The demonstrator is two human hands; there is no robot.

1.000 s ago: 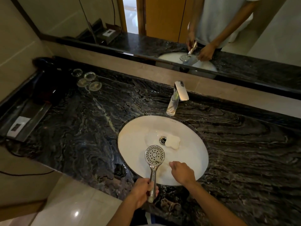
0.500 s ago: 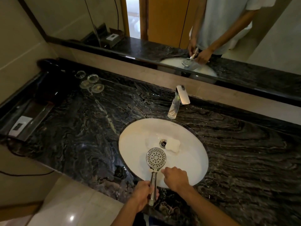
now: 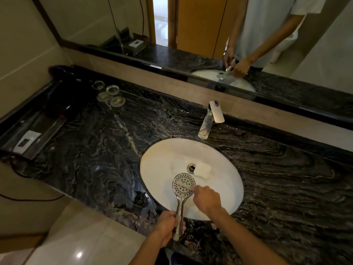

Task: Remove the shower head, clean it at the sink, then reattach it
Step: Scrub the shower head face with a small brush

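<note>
The shower head is held over the sink, so drips fall in. The left hand is closed around its handle, keeping it steady. The right hand, fingers curled, rubs its holey face clean; I cannot tell if it holds anything.

One shower head, one sink, one faucet, one soap bar, four glass coasters.
</note>
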